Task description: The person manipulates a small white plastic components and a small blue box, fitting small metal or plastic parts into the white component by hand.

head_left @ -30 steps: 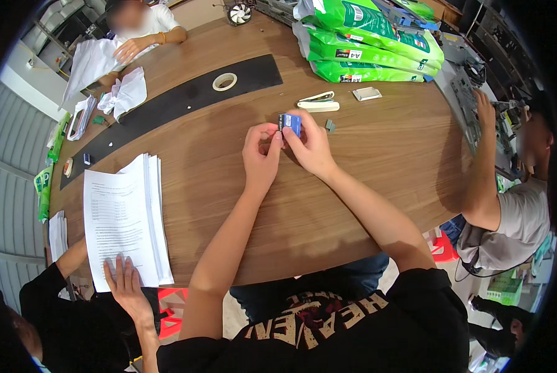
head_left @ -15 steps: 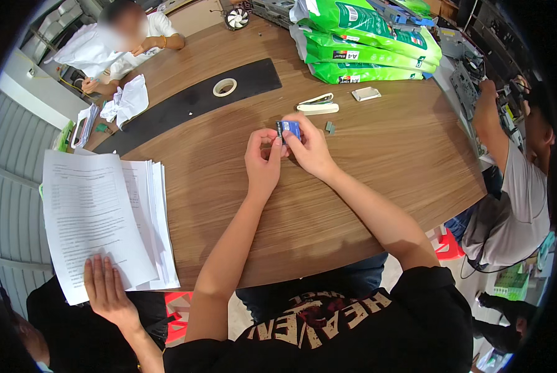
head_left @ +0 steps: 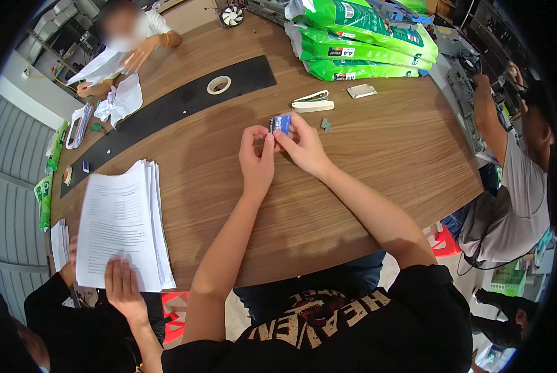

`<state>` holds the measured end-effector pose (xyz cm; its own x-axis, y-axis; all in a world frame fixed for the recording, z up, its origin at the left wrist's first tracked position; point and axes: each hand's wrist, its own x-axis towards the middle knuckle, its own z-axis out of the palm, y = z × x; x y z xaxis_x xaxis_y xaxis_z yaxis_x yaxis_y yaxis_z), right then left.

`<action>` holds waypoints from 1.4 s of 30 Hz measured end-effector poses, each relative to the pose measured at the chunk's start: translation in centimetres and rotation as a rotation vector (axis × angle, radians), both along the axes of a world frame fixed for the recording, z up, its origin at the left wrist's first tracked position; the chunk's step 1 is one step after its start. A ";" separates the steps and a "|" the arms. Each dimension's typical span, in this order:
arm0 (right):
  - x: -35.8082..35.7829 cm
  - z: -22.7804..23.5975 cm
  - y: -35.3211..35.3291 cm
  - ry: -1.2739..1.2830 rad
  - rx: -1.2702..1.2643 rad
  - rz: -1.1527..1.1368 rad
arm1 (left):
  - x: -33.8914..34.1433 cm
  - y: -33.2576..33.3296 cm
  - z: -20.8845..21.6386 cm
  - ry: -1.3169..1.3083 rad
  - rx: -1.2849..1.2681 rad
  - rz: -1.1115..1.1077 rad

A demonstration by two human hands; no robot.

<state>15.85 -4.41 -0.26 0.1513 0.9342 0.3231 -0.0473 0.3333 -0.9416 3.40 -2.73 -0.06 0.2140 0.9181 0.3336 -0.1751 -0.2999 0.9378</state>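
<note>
You are seated at a wood-grain table [head_left: 378, 161], which spans most of the view. At its far side, right of centre, lies a stack of green packs [head_left: 365, 46]. A black strip [head_left: 166, 102] crosses the table to the left. On the near left is a pile of printed sheets [head_left: 117, 230], with a co-worker's hand [head_left: 125, 292] resting on its lower edge. Your right hand [head_left: 302, 148] pinches the blue box between thumb and fingers. Your left hand [head_left: 256, 158] has thumb and fingertips drawn close at the box's dark end; you cannot tell whether they grip it. Beyond both hands lies a cream stapler [head_left: 314, 106], with a shallow white tray [head_left: 361, 91] to its right. A tape roll [head_left: 219, 92] lies flat on the strip. The blue box [head_left: 282, 124] is tilted, near the stapler. A small grey-green piece [head_left: 325, 125] lies beside your right hand.
</note>
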 end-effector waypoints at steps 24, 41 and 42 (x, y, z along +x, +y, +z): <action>-0.3 0.8 -0.8 -0.200 -0.005 -0.070 | 0.3 0.4 -0.1 0.016 0.021 0.082; 0.0 1.8 -0.8 -0.405 0.383 -0.293 | -0.3 0.8 -0.1 -0.203 -0.224 -0.121; 0.0 1.8 -0.8 -0.406 0.381 -0.291 | -0.3 0.9 -0.2 -0.204 -0.227 -0.119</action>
